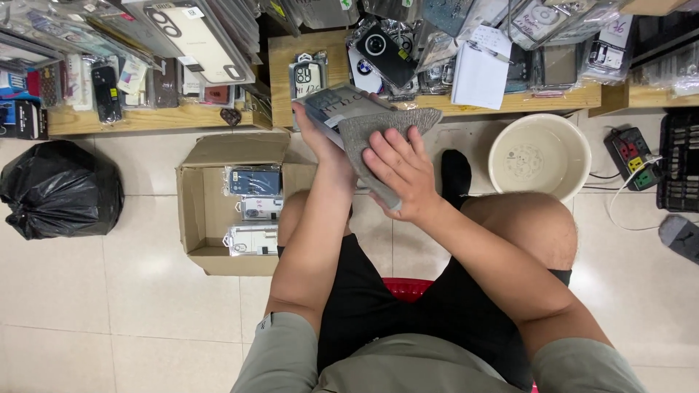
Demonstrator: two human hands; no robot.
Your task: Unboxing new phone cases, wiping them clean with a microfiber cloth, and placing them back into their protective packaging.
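Left hand (318, 142): grips a packaged phone case (336, 109) from beneath, fingers wrapped on its left edge.
Case: held in the air above the knees, in front of the low shelf (429, 109); long axis runs up-left to down-right, tilted toward the person.
Right hand (399, 171): pressed flat on a grey cloth (378, 135), fingers spread, pinning it to the case's face.
Cloth: drapes over the case's right half, hanging past its lower edge.
Relation: cloth lies between right palm and case; right hand is nearer the cloth, left carries the case.
Floor, left: open cardboard box (200, 218) with three packaged cases; black bag (58, 189) beyond it.
Floor, right: cream basin (542, 142), power strip (632, 156).
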